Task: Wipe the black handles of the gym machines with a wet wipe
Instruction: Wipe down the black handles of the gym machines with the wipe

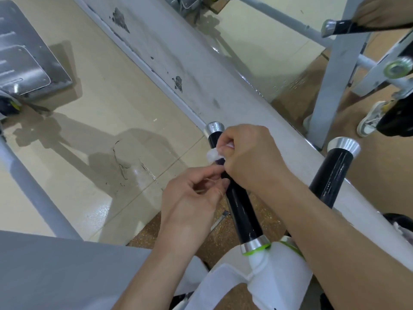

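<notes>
Your right hand curled round a bunched wet wipe high on the black handle, your left hand just below, fingers bent in at the handle, its grip unclear, second black handle to the right, cream floor beneath

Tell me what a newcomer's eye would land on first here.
The two hands meet at centre: the right hand is curled round a white wipe on the upper part of a black handle. The left hand sits just below, fingers bent beside the handle; what it holds is unclear. A second handle with a silver cap stands to the right, and a glossy, cracked floor fills the left.
</notes>
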